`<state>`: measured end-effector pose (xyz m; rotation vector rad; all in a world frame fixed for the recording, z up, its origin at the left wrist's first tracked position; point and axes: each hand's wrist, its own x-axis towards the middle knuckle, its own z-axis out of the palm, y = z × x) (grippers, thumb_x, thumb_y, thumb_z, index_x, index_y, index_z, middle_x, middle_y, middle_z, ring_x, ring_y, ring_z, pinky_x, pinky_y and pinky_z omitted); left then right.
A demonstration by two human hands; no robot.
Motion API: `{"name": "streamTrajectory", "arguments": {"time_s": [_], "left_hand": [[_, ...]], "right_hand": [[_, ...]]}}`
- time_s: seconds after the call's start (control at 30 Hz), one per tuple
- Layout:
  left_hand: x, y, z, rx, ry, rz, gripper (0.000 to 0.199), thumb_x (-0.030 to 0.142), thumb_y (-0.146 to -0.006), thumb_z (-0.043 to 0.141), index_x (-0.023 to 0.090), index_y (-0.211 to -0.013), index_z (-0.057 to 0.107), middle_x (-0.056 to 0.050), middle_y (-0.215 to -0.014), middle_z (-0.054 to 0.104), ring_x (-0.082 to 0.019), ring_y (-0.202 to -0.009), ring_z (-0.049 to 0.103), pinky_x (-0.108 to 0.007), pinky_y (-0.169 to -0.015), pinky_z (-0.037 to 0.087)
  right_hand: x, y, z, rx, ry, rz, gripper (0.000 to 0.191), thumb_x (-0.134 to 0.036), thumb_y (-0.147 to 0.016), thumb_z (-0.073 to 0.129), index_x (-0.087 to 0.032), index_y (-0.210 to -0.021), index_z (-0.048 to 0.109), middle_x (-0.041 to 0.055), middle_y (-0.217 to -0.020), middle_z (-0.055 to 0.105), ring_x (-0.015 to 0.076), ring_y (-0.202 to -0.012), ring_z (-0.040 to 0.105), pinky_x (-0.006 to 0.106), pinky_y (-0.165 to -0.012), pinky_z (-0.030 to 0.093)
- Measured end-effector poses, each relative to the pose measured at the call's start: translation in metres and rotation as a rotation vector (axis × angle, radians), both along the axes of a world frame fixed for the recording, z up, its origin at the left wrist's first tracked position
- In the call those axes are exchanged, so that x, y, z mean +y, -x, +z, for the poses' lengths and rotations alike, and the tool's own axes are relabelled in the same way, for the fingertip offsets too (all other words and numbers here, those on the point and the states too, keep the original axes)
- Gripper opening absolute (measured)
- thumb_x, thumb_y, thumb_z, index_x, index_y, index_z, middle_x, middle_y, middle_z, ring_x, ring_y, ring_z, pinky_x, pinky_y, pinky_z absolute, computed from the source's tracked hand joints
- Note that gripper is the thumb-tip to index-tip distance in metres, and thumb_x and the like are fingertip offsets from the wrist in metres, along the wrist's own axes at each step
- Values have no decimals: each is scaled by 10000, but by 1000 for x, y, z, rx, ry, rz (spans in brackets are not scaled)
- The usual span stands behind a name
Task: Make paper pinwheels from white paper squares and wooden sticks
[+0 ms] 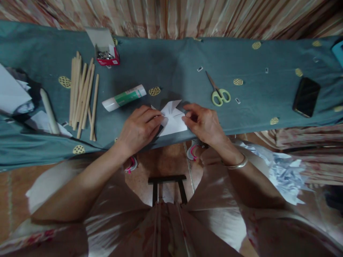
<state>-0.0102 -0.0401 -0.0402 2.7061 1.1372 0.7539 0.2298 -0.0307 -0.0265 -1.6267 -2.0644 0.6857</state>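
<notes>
A white paper pinwheel (pixel 175 125), with cut flaps folded toward its middle, lies at the table's near edge between my hands. My left hand (pixel 142 125) is closed, its thumb and fingertips pinching the pinwheel's left side close to the centre. On the opposite side my right hand (pixel 205 121) is curled, with thumb and forefinger at the right edge of the paper. A glue stick (pixel 124 97) with a green label lies just beyond my left hand. Scissors (pixel 220 95) with light green handles rest beyond my right hand, blades pointing away.
Several wooden sticks (pixel 81 96) lie at the left, below an opened red-and-white box (pixel 107 59) of small metal pieces. White paper sheets (pixel 12 92) and a pale rod (pixel 49 110) are farther left. A black phone (pixel 307 97) lies at the right. Paper scraps (pixel 288 175) are piled low right.
</notes>
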Motion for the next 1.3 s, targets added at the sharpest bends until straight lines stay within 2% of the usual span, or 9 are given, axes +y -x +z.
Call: {"name": "streamTrajectory", "arguments": {"time_s": [0.13, 0.43, 0.57, 0.7, 0.77, 0.87, 1.0, 1.17, 1.3], "left_hand": [[-8, -9, 0, 14, -15, -83, 217, 351, -971, 584, 173, -1051, 678, -95, -1042, 715, -235, -960, 628, -374, -789, 508], [-15, -20, -2, 106, -46, -128, 185, 246, -990, 538, 151, -964, 694, -72, -932, 714, -200, -874, 634, -328, -759, 522], [-17, -19, -1, 98, -46, -130, 198, 212, -995, 517, 127, -988, 696, -73, -904, 713, -184, -834, 647, -298, -725, 537], [-18, -18, -1, 62, -48, -101, 194, 202, -990, 520, 122, -1005, 697, -73, -898, 719, -179, -810, 663, -287, -700, 543], [-18, -18, -1, 56, -31, -85, 199, 204, -992, 517, 129, -989, 701, -75, -896, 720, -180, -815, 670, -284, -691, 542], [-19, -17, 0, 60, -13, -73, 204, 207, -992, 515, 135, -969, 704, -74, -896, 722, -179, -823, 678, -273, -680, 538], [-20, -16, 0, 60, -41, -77, 191, 211, -987, 530, 135, -950, 702, -65, -890, 723, -174, -803, 679, -262, -663, 534], [-20, -16, 0, 47, -53, -83, 181, 198, -986, 527, 130, -991, 695, -66, -901, 724, -174, -805, 678, -266, -673, 538], [-21, -16, 1, 69, -44, -96, 179, 197, -989, 523, 128, -972, 687, -59, -898, 721, -176, -798, 670, -269, -670, 538]], "right_hand": [[-2, 1, 6, -33, 43, -27, 281, -242, -843, 603, -154, -1091, 700, 32, -782, 723, 180, -673, 646, 317, -697, 488], [-5, -1, 4, -146, -14, -25, 220, -306, -838, 641, -171, -998, 708, 48, -765, 728, 213, -688, 662, 318, -663, 467], [-4, -6, 9, -84, -42, -10, 167, -294, -846, 621, -181, -924, 716, 38, -744, 718, 188, -664, 638, 301, -650, 459], [-3, -13, 15, 56, 35, 71, 165, -226, -831, 601, -188, -924, 732, 14, -750, 714, 155, -635, 607, 293, -659, 476], [-2, -16, 16, 139, 65, 133, 181, -198, -811, 606, -193, -931, 740, 20, -813, 727, 162, -690, 630, 305, -699, 503], [0, -18, 15, 206, 12, 193, 198, -158, -768, 624, -210, -912, 748, 42, -983, 733, 212, -910, 677, 371, -863, 530], [2, -20, 13, 233, -29, 238, 218, -137, -742, 647, -234, -906, 754, 54, -1206, 680, 264, -1168, 629, 461, -1043, 475], [0, -20, 7, 278, 48, 298, 206, -163, -729, 719, -259, -905, 763, 35, -1290, 636, 262, -1182, 618, 480, -1055, 476], [0, -17, 5, 326, 84, 301, 81, -211, -761, 753, -261, -822, 774, 27, -1262, 643, 243, -1140, 626, 470, -1043, 486]]}}
